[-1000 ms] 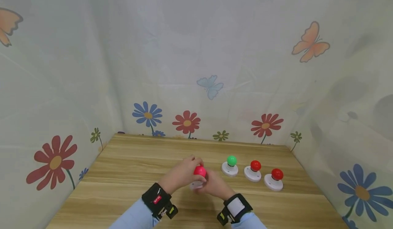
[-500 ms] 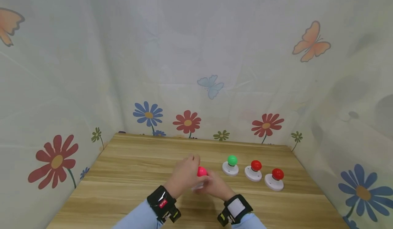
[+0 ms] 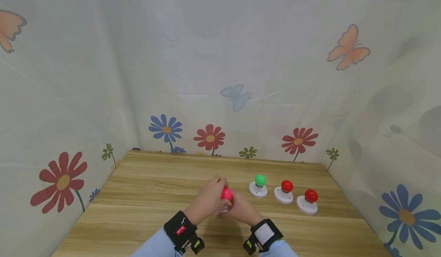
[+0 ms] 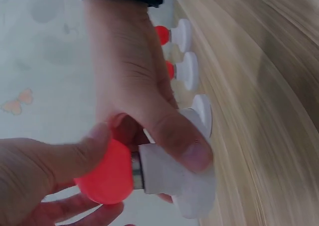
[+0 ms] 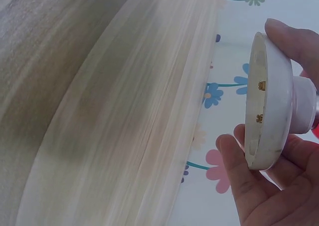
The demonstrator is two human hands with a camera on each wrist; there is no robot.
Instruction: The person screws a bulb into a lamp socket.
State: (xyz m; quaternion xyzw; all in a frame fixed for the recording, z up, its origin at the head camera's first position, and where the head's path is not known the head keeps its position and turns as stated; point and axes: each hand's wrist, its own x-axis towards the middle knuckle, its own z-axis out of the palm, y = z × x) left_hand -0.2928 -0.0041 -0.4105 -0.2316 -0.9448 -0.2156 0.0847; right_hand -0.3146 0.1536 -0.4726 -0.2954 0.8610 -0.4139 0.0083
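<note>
My left hand point(image 3: 205, 201) holds a pinkish-red light bulb point(image 4: 105, 178), its thumb on one side and fingers round the other. The bulb's metal neck sits at the mouth of a white lamp socket point(image 4: 155, 171) with a round base. My right hand point(image 3: 244, 210) grips that socket, the thumb lying along the base in the left wrist view. From the right wrist, the hollow underside of the base point(image 5: 279, 106) shows with small brass screws inside, held up off the table. The two hands meet closely in the head view and hide most of the socket.
To the right on the wooden table point(image 3: 155, 180) stand a green bulb point(image 3: 260, 180) and two red bulbs, a nearer red bulb point(image 3: 311, 196) and a middle red bulb point(image 3: 287, 186), each in a white round socket. A flower-printed curtain point(image 3: 193, 58) surrounds the table.
My left hand and wrist have shifted a little to the right and turned about the bulb. The right hand stays nearly still on the socket.
</note>
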